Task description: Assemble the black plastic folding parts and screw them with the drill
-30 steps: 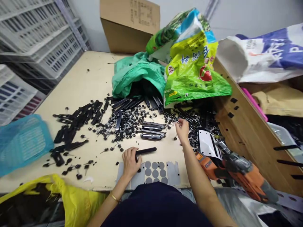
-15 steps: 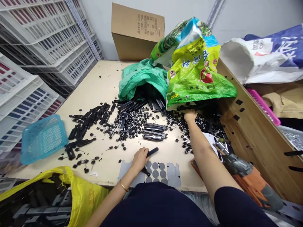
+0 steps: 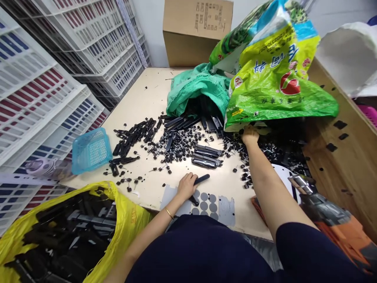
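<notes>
My left hand (image 3: pixel 187 186) is closed around a slim black plastic handle-like piece (image 3: pixel 202 179), low over the near edge of the table. A second black end (image 3: pixel 193 201) shows below the fingers; whether it belongs to the same piece I cannot tell. Under the hand lies a grey sheet with round discs (image 3: pixel 204 205). My right hand (image 3: pixel 250 135) reaches to the mouth of a green and yellow bag (image 3: pixel 265 98), among small black-headed pins; its fingertips are hidden. Between the hands and the bags lie several glossy black pieces (image 3: pixel 207 156) in a row.
A teal sack (image 3: pixel 197 84) spills black strips. Black parts (image 3: pixel 134 137) and pins are scattered leftward beside a blue basket (image 3: pixel 92 151). An open yellow sack (image 3: pixel 118 196) stands front left. An orange power tool (image 3: pixel 338 224) lies right, near a wooden side board (image 3: pixel 332 157). Crates (image 3: pixel 97 43) are stacked left.
The view has swung left, so everything sits further right and more of the yellow sack shows. My left hand still grips the black piece; my right hand stays at the bag's mouth.
</notes>
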`<state>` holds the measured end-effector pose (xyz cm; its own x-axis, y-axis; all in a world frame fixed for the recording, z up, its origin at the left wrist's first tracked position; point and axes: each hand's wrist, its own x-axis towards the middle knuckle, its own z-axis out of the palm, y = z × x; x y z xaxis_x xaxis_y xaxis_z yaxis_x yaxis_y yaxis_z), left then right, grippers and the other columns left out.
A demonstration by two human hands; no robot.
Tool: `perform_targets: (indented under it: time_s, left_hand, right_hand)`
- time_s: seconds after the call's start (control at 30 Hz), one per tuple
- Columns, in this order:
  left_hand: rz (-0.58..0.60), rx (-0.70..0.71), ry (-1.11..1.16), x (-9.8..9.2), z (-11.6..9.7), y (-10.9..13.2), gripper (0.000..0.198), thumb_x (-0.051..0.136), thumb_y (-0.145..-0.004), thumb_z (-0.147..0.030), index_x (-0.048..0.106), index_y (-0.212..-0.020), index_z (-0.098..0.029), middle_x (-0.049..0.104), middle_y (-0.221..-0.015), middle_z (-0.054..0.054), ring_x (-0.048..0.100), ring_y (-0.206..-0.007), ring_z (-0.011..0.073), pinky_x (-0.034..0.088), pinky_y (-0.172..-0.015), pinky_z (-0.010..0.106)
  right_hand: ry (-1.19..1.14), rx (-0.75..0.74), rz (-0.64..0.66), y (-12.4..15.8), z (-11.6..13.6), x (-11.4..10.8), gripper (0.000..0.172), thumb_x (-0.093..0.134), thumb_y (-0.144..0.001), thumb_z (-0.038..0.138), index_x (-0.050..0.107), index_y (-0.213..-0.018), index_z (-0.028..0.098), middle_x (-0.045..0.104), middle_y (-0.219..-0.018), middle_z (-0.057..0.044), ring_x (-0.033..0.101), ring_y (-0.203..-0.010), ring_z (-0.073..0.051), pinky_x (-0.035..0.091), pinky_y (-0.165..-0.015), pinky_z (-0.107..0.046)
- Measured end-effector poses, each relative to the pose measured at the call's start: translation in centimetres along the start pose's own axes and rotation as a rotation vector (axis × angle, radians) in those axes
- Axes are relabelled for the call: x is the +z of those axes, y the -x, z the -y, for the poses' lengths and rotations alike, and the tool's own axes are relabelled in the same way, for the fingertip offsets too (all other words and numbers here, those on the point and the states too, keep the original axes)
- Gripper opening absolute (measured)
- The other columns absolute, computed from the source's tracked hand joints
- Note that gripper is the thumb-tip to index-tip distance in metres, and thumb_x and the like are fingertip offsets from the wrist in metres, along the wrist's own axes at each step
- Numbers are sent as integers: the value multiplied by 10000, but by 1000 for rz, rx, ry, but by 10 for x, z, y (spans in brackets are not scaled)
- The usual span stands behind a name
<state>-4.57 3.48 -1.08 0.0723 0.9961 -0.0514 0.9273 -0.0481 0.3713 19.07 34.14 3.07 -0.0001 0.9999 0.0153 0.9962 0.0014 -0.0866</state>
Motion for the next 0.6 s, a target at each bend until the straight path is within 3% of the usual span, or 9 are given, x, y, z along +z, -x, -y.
perform_targets:
  time_s: [0.17, 0.27, 0.33, 0.47, 0.53, 0.6]
  left_hand:
    - [-5, 13, -12, 1, 1, -1, 184, 602, -844, -241, 538, -1012, -199, 562, -987, 47, 522, -942, 204, 442, -793, 310]
    - [11, 13, -30, 0, 1, 0, 189, 594, -850, -248, 530, -1019, -192, 561, -1007, 53, 521, -955, 205, 437, -804, 305]
    - [48, 14, -60, -3, 1, 2, 214, 582, -853, -243, 518, -1048, -184, 559, -1028, 61, 525, -959, 210, 435, -811, 312]
    - [97, 15, -147, -10, -6, 5, 332, 560, -857, -295, 480, -1150, -160, 546, -1055, 93, 534, -966, 241, 437, -817, 346]
    - [92, 20, -180, -12, -11, 4, 367, 562, -856, -326, 474, -1170, -157, 531, -1085, 111, 527, -992, 259, 441, -809, 349]
    - [89, 25, -197, -12, -15, 0, 329, 546, -869, -301, 482, -1159, -161, 523, -1105, 118, 522, -1008, 261, 444, -800, 339]
  right_hand:
    - [-180, 88, -392, 55, 6, -28, 342, 477, -860, 235, 458, -1164, 80, 530, -1118, -203, 504, -1034, -263, 408, -867, -379]
    - [-376, 73, -585, 128, 13, -49, 285, 473, -877, 325, 469, -1081, 126, 535, -1053, -150, 530, -995, -229, 434, -885, -369]
    - [-526, 34, -644, 190, 16, -51, 324, 499, -869, 405, 457, -1075, 159, 541, -1015, -111, 556, -933, -203, 463, -850, -358]
    - [-760, -1, -596, 306, 12, -13, 437, 596, -798, 422, 435, -1129, 185, 556, -1000, -73, 588, -862, -175, 490, -766, -328]
    - [-760, 72, -451, 344, 4, 12, 346, 559, -808, 417, 472, -1048, 184, 578, -911, -58, 578, -783, -173, 485, -712, -323]
    - [-672, 126, -278, 365, -5, 29, 255, 537, -802, 408, 492, -923, 189, 585, -851, -65, 560, -795, -200, 469, -724, -344]
